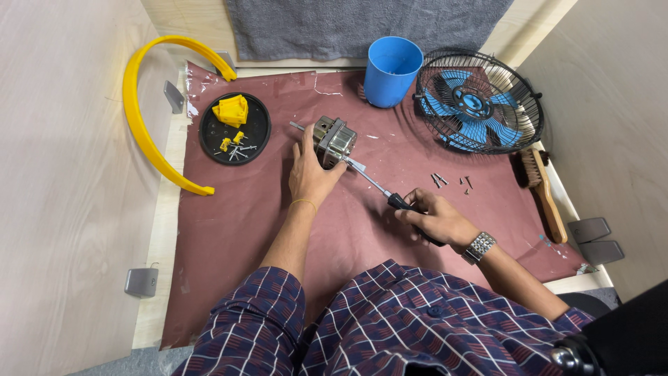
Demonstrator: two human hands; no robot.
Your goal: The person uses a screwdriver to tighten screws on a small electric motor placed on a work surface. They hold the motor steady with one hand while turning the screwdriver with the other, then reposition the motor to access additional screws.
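Maroon mat (pixel 229 230) spread across the tabletop, caged fan head (pixel 479 101) resting at its far right corner, blue cup (pixel 392 71) on the far edge. Mid-mat, left hand (pixel 311 169) grips the metal fan motor (pixel 334 141); right hand (pixel 433 217) is wrapped round the screwdriver (pixel 379 186), tip at the motor. Loose screws (pixel 451 182) near the fan.
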